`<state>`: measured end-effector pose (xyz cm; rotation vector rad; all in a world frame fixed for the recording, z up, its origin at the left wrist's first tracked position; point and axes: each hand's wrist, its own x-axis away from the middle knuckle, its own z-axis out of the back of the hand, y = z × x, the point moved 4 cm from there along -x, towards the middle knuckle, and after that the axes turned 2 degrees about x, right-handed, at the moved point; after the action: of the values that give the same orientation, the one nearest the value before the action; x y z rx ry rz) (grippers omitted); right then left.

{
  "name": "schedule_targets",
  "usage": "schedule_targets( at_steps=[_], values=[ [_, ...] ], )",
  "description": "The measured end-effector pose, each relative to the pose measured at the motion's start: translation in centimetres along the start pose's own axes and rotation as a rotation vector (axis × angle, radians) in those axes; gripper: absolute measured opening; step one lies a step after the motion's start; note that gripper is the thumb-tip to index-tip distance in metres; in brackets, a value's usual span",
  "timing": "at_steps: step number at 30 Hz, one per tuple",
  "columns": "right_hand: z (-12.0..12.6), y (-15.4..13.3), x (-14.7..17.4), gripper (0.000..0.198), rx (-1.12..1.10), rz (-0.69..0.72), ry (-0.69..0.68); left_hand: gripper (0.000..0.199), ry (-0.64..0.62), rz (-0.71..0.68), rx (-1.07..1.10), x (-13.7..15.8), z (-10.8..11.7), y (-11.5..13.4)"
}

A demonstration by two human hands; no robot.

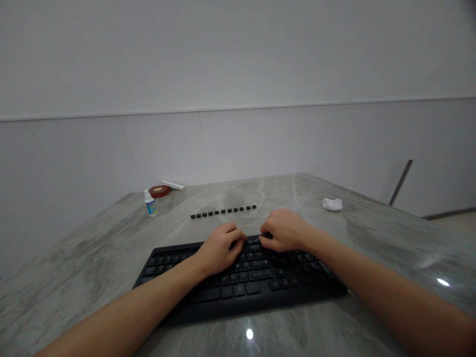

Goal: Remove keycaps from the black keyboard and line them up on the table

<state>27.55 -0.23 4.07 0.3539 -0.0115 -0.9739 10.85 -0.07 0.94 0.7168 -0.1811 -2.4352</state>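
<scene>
Both forearms reach forward, hands (pixel 253 243) curled over the keyboard's (pixel 238 282) top row.

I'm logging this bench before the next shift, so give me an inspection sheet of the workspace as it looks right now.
Surface: grey marbled table, glossy, with light glare spots.
Job's things: black keyboard lying flat near the front edge; row of loose black keycaps lined up behind it.
Clutter: small white bottle, red round tin, white strip at far left; crumpled white wad at far right.
Hands: left hand and right hand both rest on the keyboard's upper rows, fingers curled; whether they pinch anything is unclear.
Cables: nothing seen.
Surroundings: plain white wall panels.
</scene>
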Motion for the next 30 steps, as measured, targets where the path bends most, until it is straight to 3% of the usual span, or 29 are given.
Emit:
schedule_targets(
  at_steps=[18, 30],
  values=[
    [0.2, -0.7, 0.0, 0.037, 0.031, -0.005, 0.035, 0.025, 0.016, -0.059, 0.041, 0.1, -0.2, -0.2],
    [0.1, -1.2, 0.0, 0.039, 0.019, -0.046, -0.008, 0.021, -0.062, 0.058, 0.037, 0.0, -0.2, -0.4]
  ],
)
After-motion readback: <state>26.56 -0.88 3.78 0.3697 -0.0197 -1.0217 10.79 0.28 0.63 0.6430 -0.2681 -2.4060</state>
